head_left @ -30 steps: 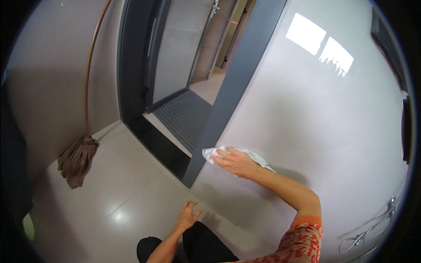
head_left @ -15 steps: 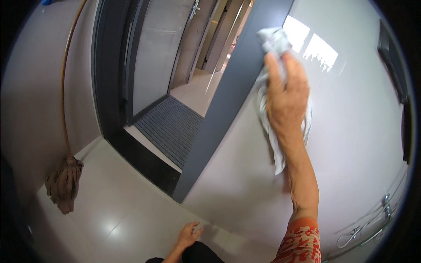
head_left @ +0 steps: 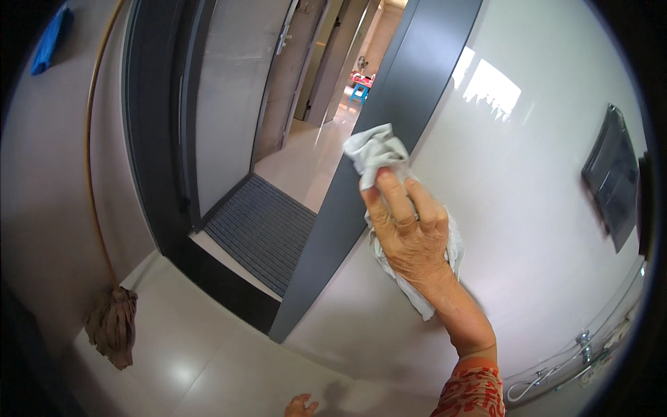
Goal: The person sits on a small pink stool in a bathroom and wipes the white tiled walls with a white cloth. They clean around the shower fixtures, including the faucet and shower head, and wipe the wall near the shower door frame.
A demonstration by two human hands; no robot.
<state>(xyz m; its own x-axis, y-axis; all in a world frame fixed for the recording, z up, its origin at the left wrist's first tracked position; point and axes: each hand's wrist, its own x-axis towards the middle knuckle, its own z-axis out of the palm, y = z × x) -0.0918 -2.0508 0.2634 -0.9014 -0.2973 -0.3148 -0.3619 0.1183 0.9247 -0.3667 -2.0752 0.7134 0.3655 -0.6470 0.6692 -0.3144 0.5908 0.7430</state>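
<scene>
My right hand point(head_left: 410, 233) holds a white cloth point(head_left: 375, 151) with its fingers pressed on it. The cloth's bunched upper part lies over the dark grey door frame point(head_left: 323, 243). Its loose end hangs down under my palm, in front of the glossy white wall. Low at the bottom edge, my left hand point(head_left: 300, 406) shows only in part, fingers apart and nothing in them.
A mop point(head_left: 114, 323) leans on the left wall, below a blue cloth point(head_left: 50, 43). Beyond the doorway lies a grey ribbed mat point(head_left: 260, 222), with a blue stool point(head_left: 360, 91) farther off. On the right wall are a dark panel point(head_left: 613, 177) and a shower fitting point(head_left: 583, 340).
My right hand has moved down and left with the cloth, from the wall by the frame's edge onto the frame. The view has shifted, and less of my left hand shows.
</scene>
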